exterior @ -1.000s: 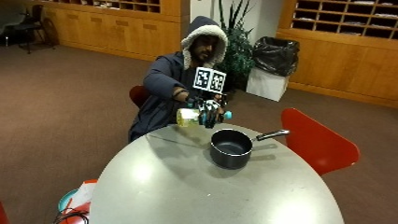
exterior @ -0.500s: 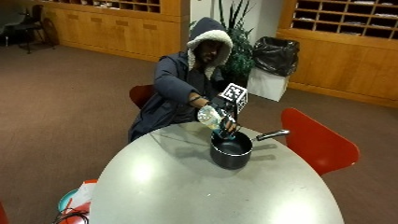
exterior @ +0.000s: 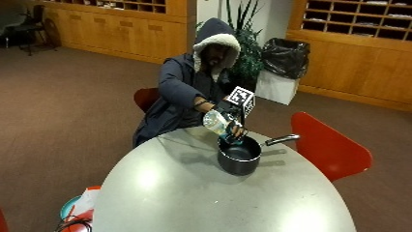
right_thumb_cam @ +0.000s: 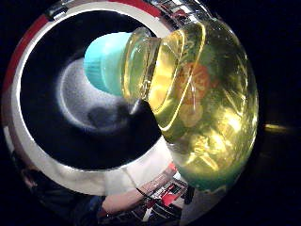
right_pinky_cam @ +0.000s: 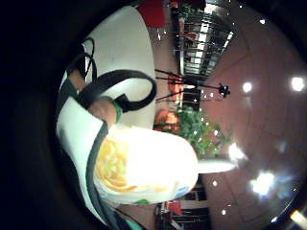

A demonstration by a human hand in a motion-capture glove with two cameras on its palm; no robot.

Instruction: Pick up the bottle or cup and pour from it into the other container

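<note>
A gloved right hand (exterior: 233, 121), fingers clamped round a bottle (exterior: 219, 123), tips it, cap still on, over a pot (exterior: 239, 155) on the tabletop (exterior: 193, 193).

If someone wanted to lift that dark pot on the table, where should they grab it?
By the long handle, coming in from the red chair side. It sticks out sideways past the pot rim, clear of the right hand tilting the bottle over the opening.

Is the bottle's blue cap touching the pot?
Cannot tell. In the thumb side palm view the cap hangs over the pot; no view shows contact or gap plainly.
</note>
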